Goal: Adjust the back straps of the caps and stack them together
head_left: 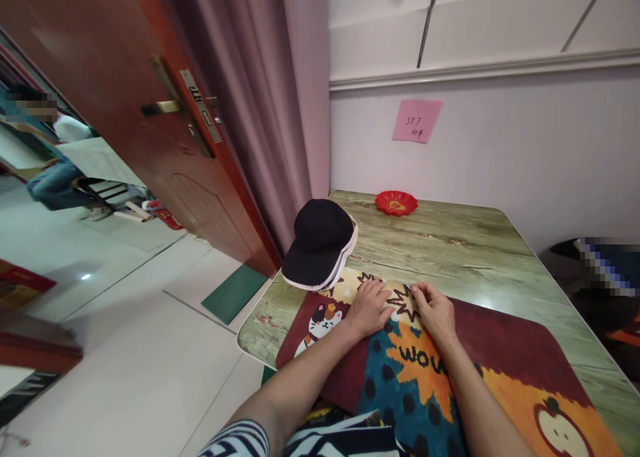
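Note:
A colourful printed mat (510, 330) with a cat, an orange splash reading "WOW" and an apple is spread over the table, its near part reaching toward my lap. My left hand (370, 307) lies on the mat's cream patch near the far edge, fingers stretched out. Beside it, my right hand (435, 310) has thumb and forefinger together at the mat's far edge, pinching it. Black and white caps (323, 237), one over the other, sit just beyond my left hand and touch the mat's corner.
The wood-patterned table (450, 230) carries a red scalloped dish (397, 203) at the back. A pink note (417, 120) is on the wall. To the left are a curtain (250, 77), an open brown door (125, 110) and a seated person (55, 177).

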Tool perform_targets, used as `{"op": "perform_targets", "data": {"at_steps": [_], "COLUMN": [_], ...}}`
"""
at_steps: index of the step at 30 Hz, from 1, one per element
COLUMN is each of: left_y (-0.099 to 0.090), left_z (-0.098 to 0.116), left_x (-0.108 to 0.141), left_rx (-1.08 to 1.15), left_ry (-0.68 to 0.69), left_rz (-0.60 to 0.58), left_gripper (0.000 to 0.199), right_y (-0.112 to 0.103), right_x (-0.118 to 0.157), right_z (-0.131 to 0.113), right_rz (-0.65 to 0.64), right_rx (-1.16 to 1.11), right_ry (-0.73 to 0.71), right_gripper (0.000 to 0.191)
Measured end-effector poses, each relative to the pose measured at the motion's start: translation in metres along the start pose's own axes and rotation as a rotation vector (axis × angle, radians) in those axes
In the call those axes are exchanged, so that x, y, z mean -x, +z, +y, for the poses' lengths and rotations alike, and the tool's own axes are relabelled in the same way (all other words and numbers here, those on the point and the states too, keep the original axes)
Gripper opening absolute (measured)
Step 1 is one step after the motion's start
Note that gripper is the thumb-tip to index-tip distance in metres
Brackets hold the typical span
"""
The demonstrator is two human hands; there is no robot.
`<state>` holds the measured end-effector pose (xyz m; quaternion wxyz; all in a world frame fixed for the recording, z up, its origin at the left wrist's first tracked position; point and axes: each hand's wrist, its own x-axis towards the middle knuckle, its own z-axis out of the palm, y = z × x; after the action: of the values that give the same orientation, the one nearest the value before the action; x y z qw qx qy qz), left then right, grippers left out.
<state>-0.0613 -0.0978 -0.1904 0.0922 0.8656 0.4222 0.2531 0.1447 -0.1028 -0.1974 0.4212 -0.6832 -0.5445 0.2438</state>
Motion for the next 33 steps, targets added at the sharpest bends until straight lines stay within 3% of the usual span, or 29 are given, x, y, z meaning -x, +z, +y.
{"op": "perform_targets", "data": {"at_steps": [3, 6, 9, 12, 14, 16, 20, 24, 29, 33], "left_y": [-0.021, -0.072, -0.135, -0.176, -0.183, -0.178, -0.161, -0.158, -0.179, -0.209], "left_z": [0.005, 0.002, -0.019, -0.054, -0.077, -0.095, -0.109, -0.111, -0.110, -0.075], "left_x": [-0.004, -0.022, -0.049, -0.070, -0.076, -0.078, -0.077, -0.079, -0.078, -0.078], "left_rx": [0.012, -0.079, -0.161, -0.058, 0.056, 0.111, 0.058, 0.057, 0.121, 0.089], "left_ry": [0.028, -0.058, -0.382, -0.731, -0.831, -0.805, -0.723, -0.696, -0.642, -0.478], "left_rz": [0.157, 0.444, 0.692, 0.708, 0.634, 0.606, 0.710, 0.812, 0.964, 1.083], "left_gripper": [0.038, 0.055, 0.094, 0.114, 0.113, 0.097, 0.057, 0.038, 0.033, 0.033], "right_y": [-0.001, -0.003, -0.004, -0.005, -0.005, -0.006, -0.007, -0.008, -0.008, -0.004], "right_x": [0.000, 0.000, 0.000, 0.001, 0.001, 0.001, 0.002, 0.002, 0.001, -0.001], "right_z": [0.001, 0.000, -0.002, -0.004, -0.005, -0.006, -0.006, -0.006, -0.006, -0.001], "right_rz": [-0.012, -0.020, -0.018, -0.018, -0.020, -0.021, -0.022, -0.021, -0.013, -0.002], "right_rx": [-0.009, -0.016, -0.012, -0.004, 0.004, 0.000, -0.024, -0.029, -0.031, -0.116], "right_ry": [-0.008, -0.010, -0.018, -0.028, -0.035, -0.044, -0.069, -0.080, -0.096, -0.068], "right_gripper": [0.044, 0.044, 0.043, 0.043, 0.044, 0.043, 0.042, 0.040, 0.037, 0.040]}}
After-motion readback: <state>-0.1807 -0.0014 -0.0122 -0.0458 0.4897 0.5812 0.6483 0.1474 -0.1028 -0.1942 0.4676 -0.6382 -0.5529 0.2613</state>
